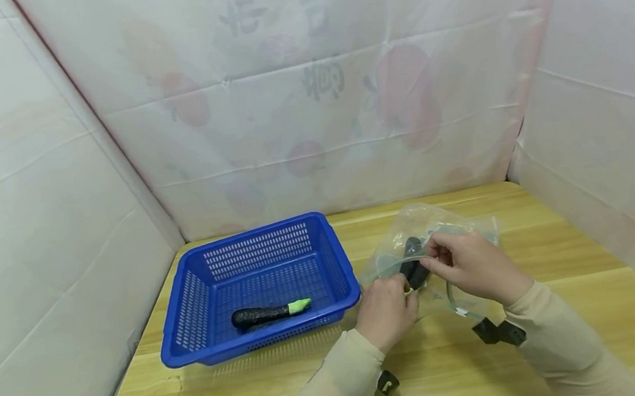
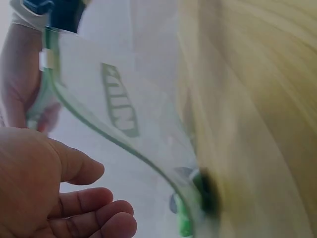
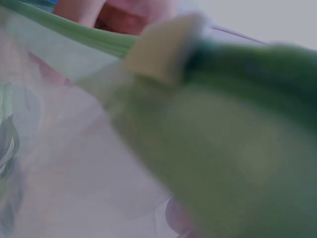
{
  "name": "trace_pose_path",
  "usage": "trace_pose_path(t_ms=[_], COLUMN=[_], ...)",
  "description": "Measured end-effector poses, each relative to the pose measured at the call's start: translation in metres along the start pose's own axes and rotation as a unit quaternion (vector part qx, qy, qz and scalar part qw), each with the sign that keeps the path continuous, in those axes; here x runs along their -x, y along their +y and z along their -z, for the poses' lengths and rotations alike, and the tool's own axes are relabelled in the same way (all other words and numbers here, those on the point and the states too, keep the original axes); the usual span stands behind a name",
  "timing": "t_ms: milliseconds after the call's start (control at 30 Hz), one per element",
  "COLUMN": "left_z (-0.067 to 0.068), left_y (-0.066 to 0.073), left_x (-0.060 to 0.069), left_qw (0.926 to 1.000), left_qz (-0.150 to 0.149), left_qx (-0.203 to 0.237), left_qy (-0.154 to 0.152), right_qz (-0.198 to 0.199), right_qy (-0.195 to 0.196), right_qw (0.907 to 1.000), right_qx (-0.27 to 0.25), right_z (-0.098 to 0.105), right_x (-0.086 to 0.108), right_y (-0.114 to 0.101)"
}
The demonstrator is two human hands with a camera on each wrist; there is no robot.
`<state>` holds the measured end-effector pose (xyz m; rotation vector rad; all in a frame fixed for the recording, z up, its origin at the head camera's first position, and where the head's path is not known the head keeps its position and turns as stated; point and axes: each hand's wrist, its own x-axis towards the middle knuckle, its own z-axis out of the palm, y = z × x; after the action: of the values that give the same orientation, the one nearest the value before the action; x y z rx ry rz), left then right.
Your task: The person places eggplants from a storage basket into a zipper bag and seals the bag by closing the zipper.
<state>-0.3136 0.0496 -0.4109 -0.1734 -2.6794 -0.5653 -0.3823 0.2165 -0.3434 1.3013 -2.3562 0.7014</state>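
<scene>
A clear zip bag (image 1: 413,221) with a green zip edge lies on the table, its mouth toward me. Through the plastic, dark eggplants (image 1: 412,272) show; how many I cannot tell. My right hand (image 1: 472,265) pinches the bag's rim and holds it up. My left hand (image 1: 386,312) is at the mouth, close to a green stem. In the left wrist view the left hand (image 2: 44,188) has its thumb and fingers apart, with nothing between them. One black eggplant (image 1: 262,315) with a light green stem lies in the blue basket (image 1: 263,344).
The basket stands on the left of the wooden table (image 1: 245,393), its right end close to my left hand. White printed sheets (image 1: 287,130) wall the table at the back and both sides. A black strap end (image 1: 500,332) hangs by the right wrist.
</scene>
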Motion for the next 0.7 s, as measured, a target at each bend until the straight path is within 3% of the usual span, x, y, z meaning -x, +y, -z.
trace_pose_path(t_ms=[467,700], left_z=[0.033,0.052], left_y=[0.006,0.007], left_x=[0.006,0.01], left_qw=[0.9984,0.9962], left_qz=[-0.038,-0.058], left_qx=[0.041,0.057], left_qy=[0.006,0.029], right_qz=[-0.009,-0.001], right_qy=[-0.007,0.001], right_qw=[0.9999,1.0], right_qx=[-0.001,-0.001], right_z=[0.002,0.003], right_x=[0.0,0.0], right_y=[-0.001,0.0])
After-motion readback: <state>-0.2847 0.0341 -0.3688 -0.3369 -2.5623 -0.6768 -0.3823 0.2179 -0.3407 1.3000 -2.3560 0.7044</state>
